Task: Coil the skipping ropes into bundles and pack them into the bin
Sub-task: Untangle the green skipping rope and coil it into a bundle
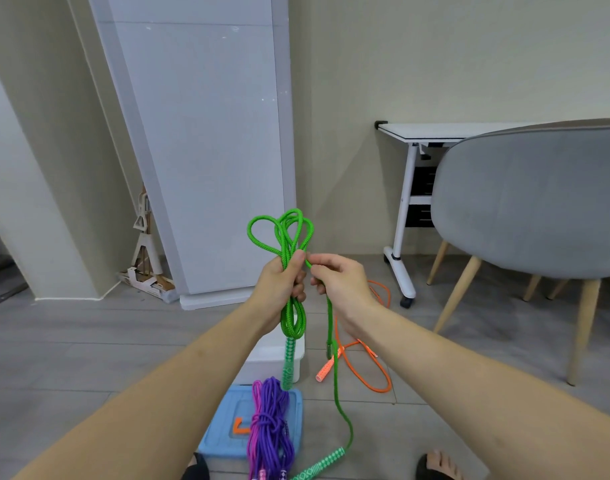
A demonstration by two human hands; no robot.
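Green skipping rope: your left hand is gripping its folded loops mid-frame, while your right hand is pinching the loose strand trailing to the near floor. Purple bundle is lying on the blue lid; orange rope is lying farther right.

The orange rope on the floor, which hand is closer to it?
Right. The right hand is just above the orange rope; the left hand is further away, gripping the green rope.
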